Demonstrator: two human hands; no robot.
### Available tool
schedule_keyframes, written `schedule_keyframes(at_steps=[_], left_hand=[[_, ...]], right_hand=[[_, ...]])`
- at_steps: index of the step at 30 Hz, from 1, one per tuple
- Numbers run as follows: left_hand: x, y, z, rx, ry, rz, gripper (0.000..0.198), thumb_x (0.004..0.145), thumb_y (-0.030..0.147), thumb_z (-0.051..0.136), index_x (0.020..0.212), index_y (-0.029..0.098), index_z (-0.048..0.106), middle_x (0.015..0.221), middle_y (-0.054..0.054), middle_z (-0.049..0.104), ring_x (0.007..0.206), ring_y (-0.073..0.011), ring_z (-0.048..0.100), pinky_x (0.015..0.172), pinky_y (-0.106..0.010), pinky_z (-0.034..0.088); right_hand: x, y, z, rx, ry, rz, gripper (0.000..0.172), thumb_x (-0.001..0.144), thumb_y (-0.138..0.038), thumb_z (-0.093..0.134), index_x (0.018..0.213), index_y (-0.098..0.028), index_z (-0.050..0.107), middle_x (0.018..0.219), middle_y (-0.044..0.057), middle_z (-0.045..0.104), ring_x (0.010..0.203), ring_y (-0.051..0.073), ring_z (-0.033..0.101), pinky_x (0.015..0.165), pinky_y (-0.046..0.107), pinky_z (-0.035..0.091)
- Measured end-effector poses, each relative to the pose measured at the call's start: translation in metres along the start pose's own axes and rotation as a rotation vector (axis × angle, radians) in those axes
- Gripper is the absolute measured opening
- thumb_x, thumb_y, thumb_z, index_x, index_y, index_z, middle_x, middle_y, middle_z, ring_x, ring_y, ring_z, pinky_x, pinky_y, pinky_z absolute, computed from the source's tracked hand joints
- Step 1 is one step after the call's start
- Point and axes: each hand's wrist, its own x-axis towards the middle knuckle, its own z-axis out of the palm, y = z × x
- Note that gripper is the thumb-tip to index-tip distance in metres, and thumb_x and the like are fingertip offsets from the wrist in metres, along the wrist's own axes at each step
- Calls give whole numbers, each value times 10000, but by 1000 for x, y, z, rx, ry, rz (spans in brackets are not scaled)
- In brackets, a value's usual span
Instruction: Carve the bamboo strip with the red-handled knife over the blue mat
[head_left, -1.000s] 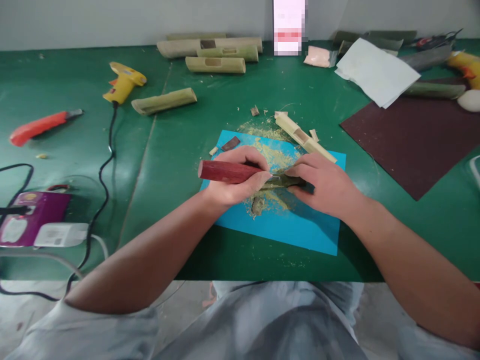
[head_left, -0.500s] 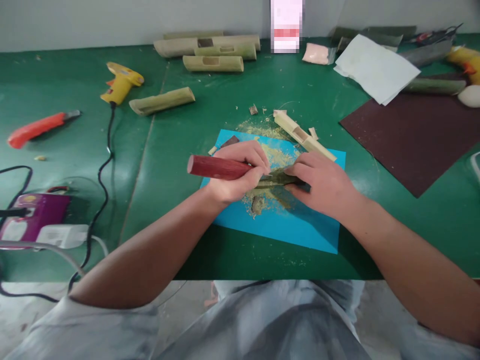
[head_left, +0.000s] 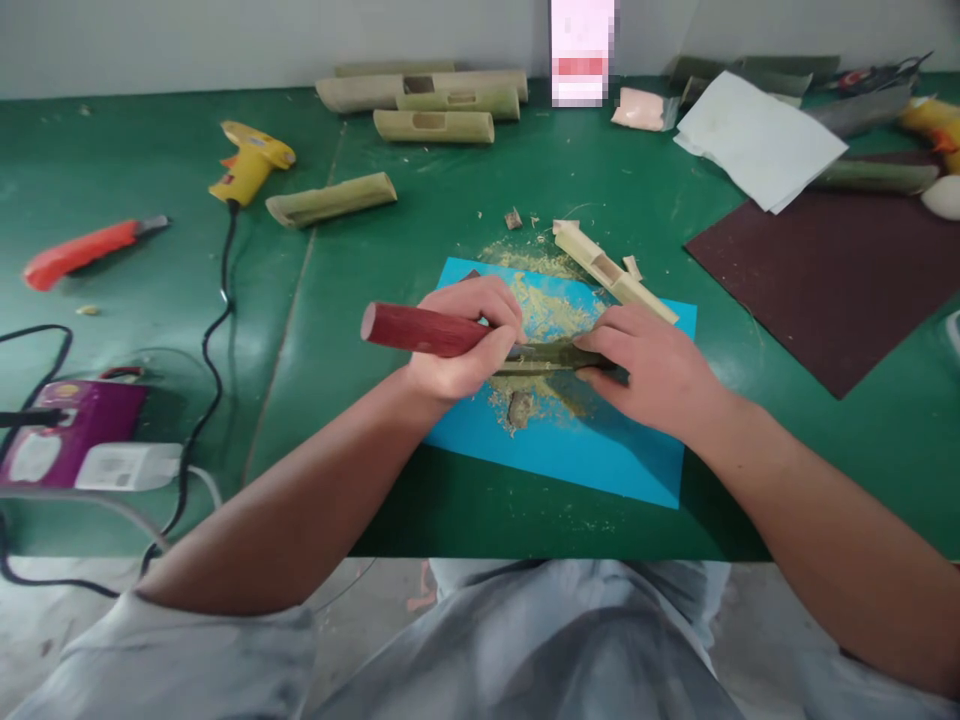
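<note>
My left hand [head_left: 469, 345] is closed round a carving knife [head_left: 420, 330] with a thick red wooden handle; only a little of its metal blade shows past the fingertips. The blade lies against a green bamboo piece [head_left: 553, 354], whose pale cut edge faces me. At its right end my right hand [head_left: 656, 370] pinches the bamboo between thumb and fingers. Under both hands is a blue sheet [head_left: 607, 470] strewn with bamboo shavings [head_left: 547, 300]. A pale bamboo strip with a cut-out window [head_left: 637, 290] rests on the sheet's far edge.
To the left lie a yellow hot glue gun [head_left: 251, 165], a red-handled cutter [head_left: 90, 250] and a purple power box [head_left: 82, 430] with cables. Bamboo tubes [head_left: 435, 127] line the back. White paper [head_left: 761, 140] overlaps a dark brown sheet [head_left: 832, 290] at right.
My left hand and the carving knife have drawn back slightly to the left along the bamboo, showing more of the blade. My right hand keeps its hold. The view has shifted slightly.
</note>
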Motion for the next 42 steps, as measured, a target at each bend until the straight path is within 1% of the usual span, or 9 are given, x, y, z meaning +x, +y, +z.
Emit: schedule_keyframes(at_steps=[5, 11, 15, 17, 20, 29, 32, 36, 42], left_hand=[[0, 11, -13, 29, -15, -193, 202, 902, 458, 720, 855, 263, 697, 730, 0, 667, 584, -127, 575, 504, -356, 424], [9, 32, -22, 18, -232, -254, 320, 926, 614, 622, 905, 298, 668, 758, -55, 662, 652, -198, 603, 528, -421, 445], [6, 34, -15, 90, -71, -375, 196, 867, 468, 745, 943, 323, 639, 807, -42, 650, 676, -199, 611, 593, -439, 482], [0, 31, -14, 91, 13, -360, 232, 806, 402, 824, 923, 310, 646, 824, -31, 671, 693, -200, 629, 624, -439, 500], [-7, 24, -18, 30, 9, -288, 255, 733, 352, 888, 856, 271, 681, 795, -17, 709, 683, -190, 639, 613, -406, 507], [-11, 18, -42, -2, -293, -217, 250, 890, 477, 676, 1044, 290, 740, 953, -100, 731, 857, -293, 673, 809, -557, 511], [-14, 19, -42, -83, -256, -260, 336, 919, 539, 639, 1083, 253, 703, 968, -98, 699, 833, -252, 649, 772, -478, 542], [-17, 20, -36, -231, -168, -242, 263, 893, 270, 736, 1112, 171, 628, 1002, -58, 712, 789, -154, 710, 692, -294, 584], [-22, 24, -32, -302, 33, -263, 274, 821, 145, 813, 1070, 121, 703, 985, -98, 810, 898, -225, 796, 779, -328, 651]], right_hand=[[-1, 0, -1, 11, 4, -3, 131, 953, -273, 606, 1031, -198, 678, 1032, 116, 681, 990, 276, 609, 805, 395, 483], [-1, 1, 0, 7, 12, -18, 119, 950, -270, 600, 1027, -214, 669, 1013, 105, 674, 949, 262, 592, 771, 380, 466], [0, 0, 0, -2, 3, -16, 130, 956, -263, 592, 1020, -189, 678, 1001, 117, 678, 944, 265, 596, 780, 386, 471], [0, 0, 1, -11, 5, -13, 137, 959, -269, 591, 1010, -181, 682, 1005, 124, 682, 958, 273, 599, 786, 389, 474], [0, 0, 2, -11, 18, -19, 133, 961, -269, 586, 1004, -187, 681, 1013, 122, 684, 968, 272, 601, 798, 389, 477], [0, -1, 0, -11, 8, 0, 153, 969, -281, 602, 1018, -172, 697, 1014, 126, 682, 976, 272, 604, 808, 389, 479], [0, -1, -1, -7, 0, 2, 166, 975, -292, 600, 1028, -171, 700, 1009, 122, 681, 974, 270, 605, 805, 387, 479], [0, -1, 0, -9, -1, -1, 163, 965, -287, 614, 1025, -161, 700, 1021, 130, 687, 973, 276, 613, 806, 394, 492], [0, -1, 1, 3, 14, 4, 162, 956, -280, 634, 1042, -165, 709, 1054, 132, 698, 1013, 287, 638, 840, 410, 523]])
